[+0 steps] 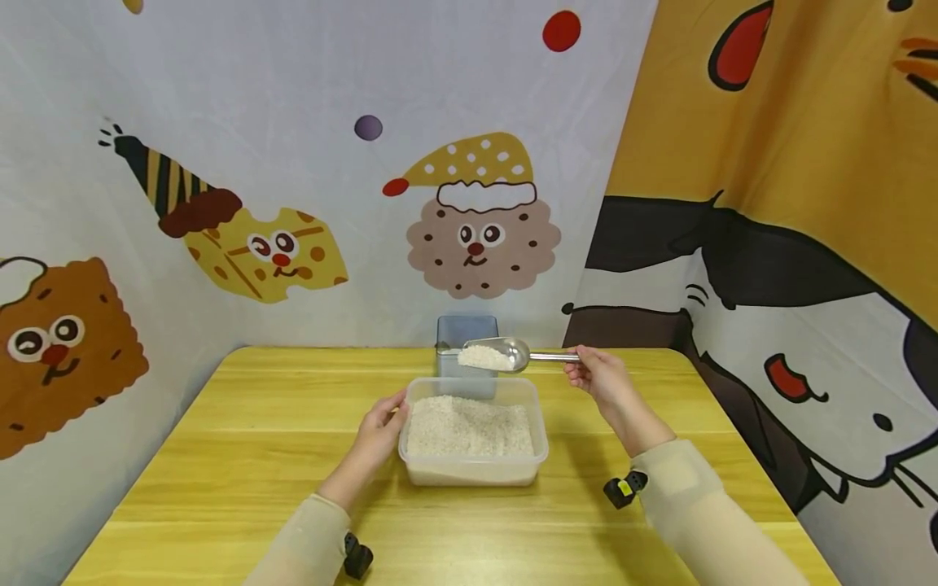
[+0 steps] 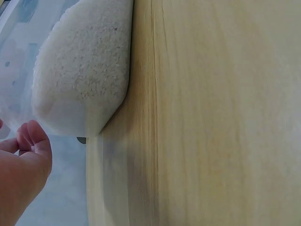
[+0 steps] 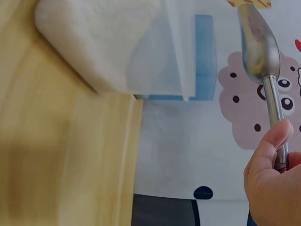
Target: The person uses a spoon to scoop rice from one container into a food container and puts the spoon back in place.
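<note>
A clear plastic container [image 1: 476, 472] of white rice [image 1: 469, 427] stands on the table. My left hand [image 1: 379, 427] holds its left side near the rim, and the left wrist view shows the bent fingers [image 2: 36, 139] at the container's wall. My right hand [image 1: 602, 382] grips the end of a metal scoop's handle [image 1: 553, 356]. Raised above the far rim of the container, the scoop [image 1: 519, 355] carries a heap of rice [image 1: 485, 356] and points left. In the right wrist view the scoop's rounded underside [image 3: 262, 56] shows, and its load is hidden.
Behind the rice container stands a translucent blue-grey bin [image 1: 466, 328], partly covered by the scoop in the head view. The wooden table [image 1: 256, 456] ends at a cloth backdrop [image 1: 330, 163] with cartoon figures. A patterned cloth [image 1: 806, 366] hangs on the right.
</note>
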{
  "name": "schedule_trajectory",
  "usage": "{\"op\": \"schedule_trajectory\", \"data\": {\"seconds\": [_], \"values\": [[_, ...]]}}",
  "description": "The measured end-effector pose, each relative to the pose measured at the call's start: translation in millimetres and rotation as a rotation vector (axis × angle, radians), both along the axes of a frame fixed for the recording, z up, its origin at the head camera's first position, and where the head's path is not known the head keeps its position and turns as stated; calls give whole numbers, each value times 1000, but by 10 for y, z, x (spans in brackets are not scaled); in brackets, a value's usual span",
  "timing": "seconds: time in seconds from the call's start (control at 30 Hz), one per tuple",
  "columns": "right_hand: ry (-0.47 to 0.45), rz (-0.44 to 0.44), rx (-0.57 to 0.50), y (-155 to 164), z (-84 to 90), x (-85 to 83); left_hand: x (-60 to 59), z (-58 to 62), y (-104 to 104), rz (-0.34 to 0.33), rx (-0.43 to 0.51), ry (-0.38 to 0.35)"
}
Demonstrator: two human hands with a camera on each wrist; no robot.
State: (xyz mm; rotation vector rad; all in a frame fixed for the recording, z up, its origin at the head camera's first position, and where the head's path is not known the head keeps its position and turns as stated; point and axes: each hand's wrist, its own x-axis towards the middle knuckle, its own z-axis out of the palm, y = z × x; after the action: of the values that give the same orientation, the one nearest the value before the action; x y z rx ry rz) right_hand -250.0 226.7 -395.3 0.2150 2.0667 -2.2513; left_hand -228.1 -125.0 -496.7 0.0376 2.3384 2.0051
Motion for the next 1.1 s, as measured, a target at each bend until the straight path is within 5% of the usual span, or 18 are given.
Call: {"op": "schedule_trajectory", "data": {"seconds": [0.4,1.1], "values": [[19,-85,41,9,187,-259,5,49,-14,23,-35,18],[-11,-173,137,69,289,-472,2,7,14,20,-26,12]]}}
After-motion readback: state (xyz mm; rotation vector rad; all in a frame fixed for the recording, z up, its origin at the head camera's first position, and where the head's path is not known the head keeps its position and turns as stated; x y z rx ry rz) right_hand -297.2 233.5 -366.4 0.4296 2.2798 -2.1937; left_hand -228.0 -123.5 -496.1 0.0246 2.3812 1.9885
